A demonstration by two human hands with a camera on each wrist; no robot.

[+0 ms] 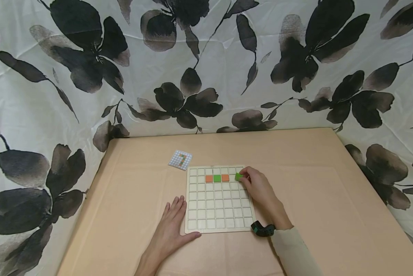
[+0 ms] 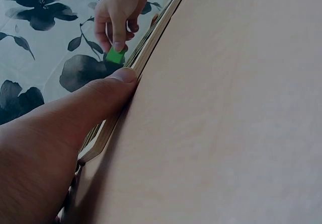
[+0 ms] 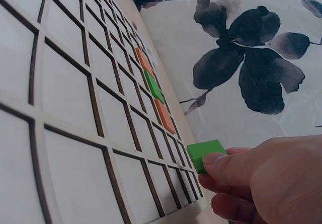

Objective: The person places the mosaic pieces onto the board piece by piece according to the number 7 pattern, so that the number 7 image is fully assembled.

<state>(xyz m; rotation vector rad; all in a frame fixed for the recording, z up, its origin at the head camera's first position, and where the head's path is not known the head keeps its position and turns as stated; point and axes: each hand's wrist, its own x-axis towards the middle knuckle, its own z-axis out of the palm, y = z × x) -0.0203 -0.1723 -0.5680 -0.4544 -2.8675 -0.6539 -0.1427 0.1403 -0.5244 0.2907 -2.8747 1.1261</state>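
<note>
A white grid board (image 1: 219,213) lies on the table. In its second row from the top sit an orange tile (image 1: 209,178), a green tile (image 1: 217,178) and another orange tile (image 1: 225,178), side by side. My right hand (image 1: 261,189) pinches a second green tile (image 3: 206,151) between thumb and fingers, just over the board's upper right part. With fingers straight, my left hand (image 1: 173,226) rests at the board's lower left corner. Its thumb (image 2: 113,83) touches the front edge, as the left wrist view shows.
A small pattern card (image 1: 180,160) with a grid and coloured squares lies beyond the board's upper left corner. The beige tabletop (image 1: 330,214) spreads around the board. Behind and beside it hangs a white cloth (image 1: 227,57) with dark flowers. A black band (image 1: 263,229) circles my right wrist.
</note>
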